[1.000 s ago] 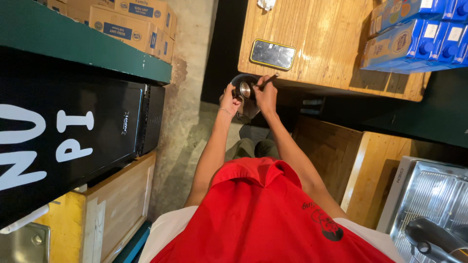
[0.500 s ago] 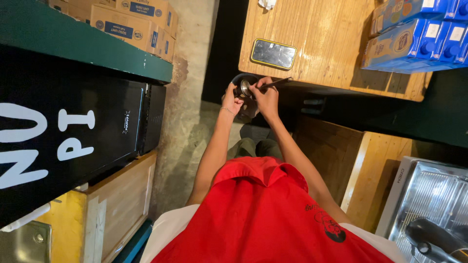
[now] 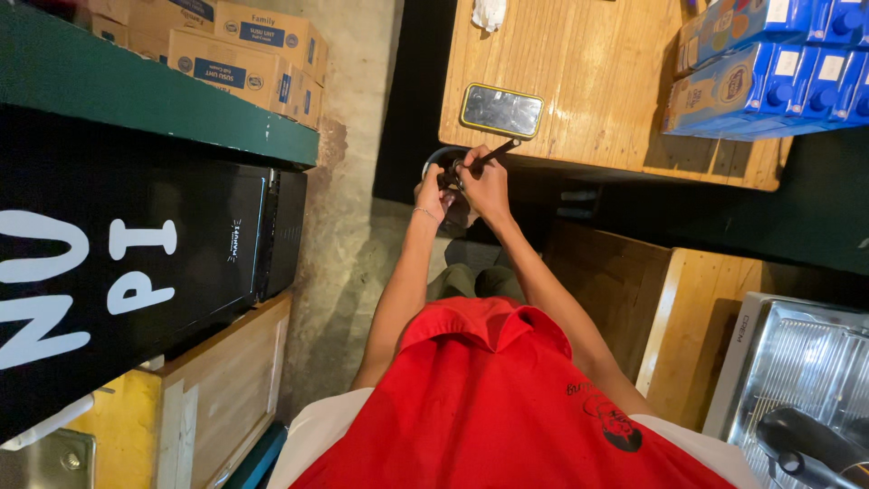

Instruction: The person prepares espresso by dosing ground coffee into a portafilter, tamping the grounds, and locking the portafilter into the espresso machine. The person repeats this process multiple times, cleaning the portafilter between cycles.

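Both hands meet below the desk (image 3: 579, 81) edge: our left hand (image 3: 433, 195) fingers grip a round dark container (image 3: 444, 163), contents hidden; our right hand (image 3: 484, 181) pinches a thin dark tool (image 3: 496, 154). Blue cartons (image 3: 760, 63) are stacked right.

A rough concrete wall (image 3: 358, 208) is running between a green shelf (image 3: 154, 100) stacked with cardboard boxes (image 3: 244, 54) and a wooden table (image 3: 588, 81) (warm light falling); a steel sink (image 3: 797, 380) is sitting lower right.
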